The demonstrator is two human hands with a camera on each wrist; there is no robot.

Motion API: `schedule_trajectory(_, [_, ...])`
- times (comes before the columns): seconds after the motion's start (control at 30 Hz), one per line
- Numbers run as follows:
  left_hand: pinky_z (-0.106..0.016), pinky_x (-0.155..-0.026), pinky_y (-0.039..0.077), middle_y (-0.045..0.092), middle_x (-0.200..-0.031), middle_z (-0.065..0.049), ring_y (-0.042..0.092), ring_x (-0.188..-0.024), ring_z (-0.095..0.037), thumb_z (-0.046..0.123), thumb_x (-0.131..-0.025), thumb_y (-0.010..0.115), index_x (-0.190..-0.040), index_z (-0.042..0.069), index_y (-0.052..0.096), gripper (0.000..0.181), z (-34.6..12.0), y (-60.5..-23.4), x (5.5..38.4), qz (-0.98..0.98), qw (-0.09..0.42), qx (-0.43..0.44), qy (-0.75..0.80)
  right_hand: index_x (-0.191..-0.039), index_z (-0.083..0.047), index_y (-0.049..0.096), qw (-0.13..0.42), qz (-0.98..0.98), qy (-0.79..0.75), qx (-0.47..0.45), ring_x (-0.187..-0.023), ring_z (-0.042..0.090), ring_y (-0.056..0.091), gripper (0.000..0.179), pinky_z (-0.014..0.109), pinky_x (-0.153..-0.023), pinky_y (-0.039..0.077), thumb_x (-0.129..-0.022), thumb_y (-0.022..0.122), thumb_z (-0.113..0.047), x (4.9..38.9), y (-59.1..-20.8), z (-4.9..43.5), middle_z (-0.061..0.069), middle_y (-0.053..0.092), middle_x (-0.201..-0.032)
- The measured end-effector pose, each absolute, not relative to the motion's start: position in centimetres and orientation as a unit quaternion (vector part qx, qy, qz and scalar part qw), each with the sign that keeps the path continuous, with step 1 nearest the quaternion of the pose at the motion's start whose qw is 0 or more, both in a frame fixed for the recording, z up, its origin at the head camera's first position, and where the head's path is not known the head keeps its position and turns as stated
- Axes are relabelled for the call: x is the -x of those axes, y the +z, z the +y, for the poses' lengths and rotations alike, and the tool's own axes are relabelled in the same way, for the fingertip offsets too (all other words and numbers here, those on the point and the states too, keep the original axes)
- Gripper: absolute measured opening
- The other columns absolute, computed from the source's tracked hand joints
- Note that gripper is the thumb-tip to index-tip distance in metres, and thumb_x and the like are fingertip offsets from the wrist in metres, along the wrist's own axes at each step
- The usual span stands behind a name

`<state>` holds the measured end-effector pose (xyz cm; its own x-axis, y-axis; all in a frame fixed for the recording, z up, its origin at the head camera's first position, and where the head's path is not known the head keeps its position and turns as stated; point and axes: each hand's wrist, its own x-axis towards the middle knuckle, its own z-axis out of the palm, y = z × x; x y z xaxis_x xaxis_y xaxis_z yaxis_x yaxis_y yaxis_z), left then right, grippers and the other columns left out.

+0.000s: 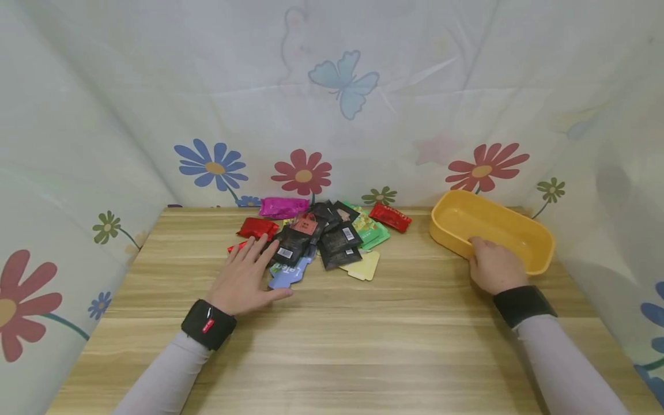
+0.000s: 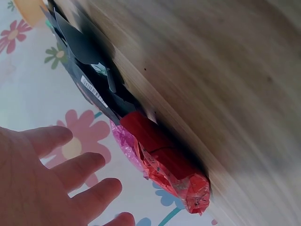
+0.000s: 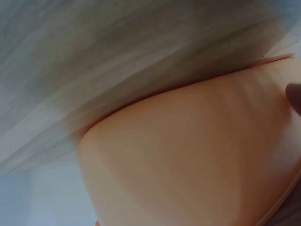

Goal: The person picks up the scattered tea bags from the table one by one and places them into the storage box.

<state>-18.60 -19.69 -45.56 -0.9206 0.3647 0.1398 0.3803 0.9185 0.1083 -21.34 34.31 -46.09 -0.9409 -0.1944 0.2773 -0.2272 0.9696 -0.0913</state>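
My left hand (image 1: 246, 285) is spread flat with straight fingers, at the left side of a pile of small packets. Its fingertips overlap a red packet (image 1: 259, 227) and the edge of a black sachet (image 1: 291, 245) in the head view; the left wrist view shows nothing between the fingers. On the right, my right hand (image 1: 497, 268) grips the near rim of a yellow plastic basin (image 1: 450, 237), with the thumb (image 3: 295, 98) against its outer wall in the right wrist view. The remaining fingers are hidden there.
Within the pile lie more black sachets (image 1: 339, 237), a magenta packet (image 1: 283, 207), green packets (image 1: 376, 235), a pale yellow piece (image 1: 367, 266) and a blue one (image 1: 285, 278). Another red packet (image 1: 390, 217) lies at its right. A flowered curtain (image 1: 332, 144) borders the wooden table (image 1: 373, 351).
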Motion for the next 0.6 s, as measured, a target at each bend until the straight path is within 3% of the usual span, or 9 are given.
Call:
schedule_trajectory(0.17, [-0.060,-0.117,0.014,0.025,-0.163,-0.015,0.022,-0.148,-0.040,0.094,-0.070,0.037,-0.159,0.016,0.032,0.118,-19.8,-45.7,18.8,-0.979,0.058,0.188,-0.058,-0.105,0.003,0.059,0.143,-0.982,0.061,-0.110,-0.063,0.037,0.058,0.022,0.056,-0.056,0.047,-0.086,0.059,-0.007,21.1,-45.7,34.1,0.017,0.062,-0.076])
schedule_trajectory(0.37, [-0.061,-0.116,0.016,0.025,-0.163,-0.015,0.022,-0.148,-0.041,0.094,-0.070,0.036,-0.159,0.016,0.032,0.119,-19.9,-45.6,18.8,-0.979,0.054,0.187,-0.065,-0.092,-0.003,0.059,0.154,-0.978,0.057,-0.127,-0.057,0.028,0.051,0.007,0.050,-0.053,0.045,-0.086,0.062,-0.007,20.0,-45.2,33.3,0.009,0.056,-0.068])
schedule_trajectory(0.6, [-0.062,-0.116,0.014,0.025,-0.163,-0.014,0.022,-0.148,-0.041,0.090,-0.072,0.044,-0.160,0.015,0.031,0.116,-20.6,-45.6,19.1,-0.978,0.054,0.179,-0.092,-0.093,-0.006,0.061,0.199,-0.960,0.059,-0.189,-0.062,0.023,0.054,0.015,0.046,-0.060,0.050,-0.080,0.070,-0.006,16.8,-44.3,31.0,0.005,0.060,-0.074])
